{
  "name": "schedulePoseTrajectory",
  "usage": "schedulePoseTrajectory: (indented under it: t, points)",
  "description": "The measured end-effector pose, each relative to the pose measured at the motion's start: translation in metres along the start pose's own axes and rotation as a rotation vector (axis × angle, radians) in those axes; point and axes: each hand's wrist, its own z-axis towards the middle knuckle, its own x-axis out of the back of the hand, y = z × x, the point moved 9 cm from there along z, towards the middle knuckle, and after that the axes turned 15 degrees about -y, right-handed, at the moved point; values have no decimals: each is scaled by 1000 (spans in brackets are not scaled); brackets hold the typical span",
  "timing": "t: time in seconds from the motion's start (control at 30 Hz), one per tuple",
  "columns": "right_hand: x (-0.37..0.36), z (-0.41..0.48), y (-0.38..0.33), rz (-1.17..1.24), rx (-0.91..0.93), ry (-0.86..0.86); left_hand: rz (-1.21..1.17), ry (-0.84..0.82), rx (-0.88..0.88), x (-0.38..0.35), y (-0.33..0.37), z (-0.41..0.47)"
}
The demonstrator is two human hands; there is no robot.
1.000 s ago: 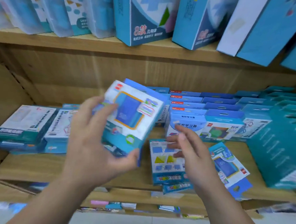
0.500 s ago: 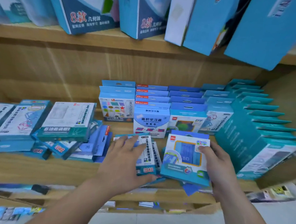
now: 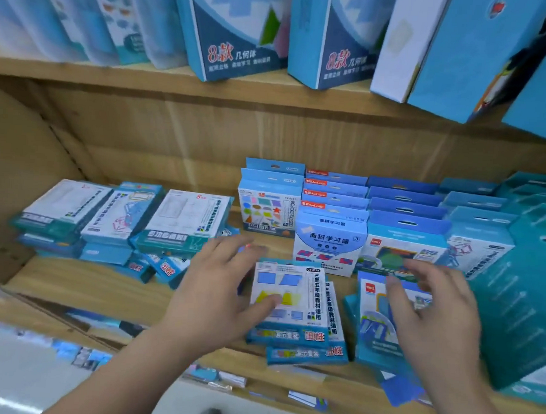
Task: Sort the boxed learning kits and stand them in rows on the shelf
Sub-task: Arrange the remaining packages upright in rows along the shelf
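Two white shape kits [image 3: 291, 304] lie stacked flat at the front of the wooden shelf [image 3: 100, 286]. My left hand [image 3: 219, 286] is at their left edge, thumb on the top box's face, fingers spread and straight. To the right a blue-framed kit [image 3: 373, 328] lies flat. My right hand [image 3: 431, 312] hovers over it with fingers apart, holding nothing. Behind stand rows of upright kits: a coloured-shapes row [image 3: 268, 213], a blue-and-white row [image 3: 330, 242], a blue row [image 3: 403, 243] and a fourth row [image 3: 477, 248].
Flat stacks of teal-edged kits [image 3: 121, 216] fill the shelf's left side, with small boxes [image 3: 169, 267] loose in front. Large teal boxes [image 3: 515, 301] stand in a row at the right. Tall blue boxes [image 3: 238, 28] lean on the upper shelf.
The blue-framed kit passed from my left hand to my right, came down to the shelf front, and my right hand let it go. My left hand shifted to the white kits' left edge.
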Motion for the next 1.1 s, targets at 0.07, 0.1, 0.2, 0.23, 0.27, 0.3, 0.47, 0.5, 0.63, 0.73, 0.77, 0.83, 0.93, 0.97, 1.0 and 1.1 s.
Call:
schedulePoseTrajectory:
  t: [0.07,0.1,0.2,0.23,0.27,0.3,0.47,0.5,0.63,0.73,0.77,0.83,0.93,0.97,1.0,1.1]
  points:
    - [-16,7,-39,92,84,-72,2,145,28,31,-26,-8]
    - [-27,10,-57,116,111,-133,11,191,58,43,-43,-12]
    - [-70,16,-101,150,148,-316,45,228,186,65,-101,-24]
    - [-85,17,-114,152,154,-374,55,229,227,70,-121,-27]
    - [-102,19,-127,143,157,-434,63,231,271,75,-141,-30]
    - [-118,22,-138,132,154,-490,74,232,311,80,-161,-33]
    - [-184,40,-185,75,66,-588,113,226,475,107,-263,-46]
    - [-194,44,-192,34,46,-593,114,184,541,109,-288,-47]
    - [-219,54,-203,-129,-69,-560,96,-164,764,97,-366,-48]
    - [-226,59,-202,-106,-140,-512,199,-268,698,88,-378,-37]
    - [-228,60,-202,-71,-164,-501,249,-293,687,86,-378,-34]
    - [-232,62,-199,29,-213,-481,260,-306,685,88,-378,-31]
    - [-233,65,-201,207,-261,-438,233,-300,652,93,-376,-30]
    - [-232,66,-204,279,-279,-425,235,-296,639,93,-376,-30]
    - [-231,67,-208,365,-290,-413,243,-299,629,93,-376,-31]
    - [-222,76,-233,538,-256,-395,278,-354,615,87,-377,-33]
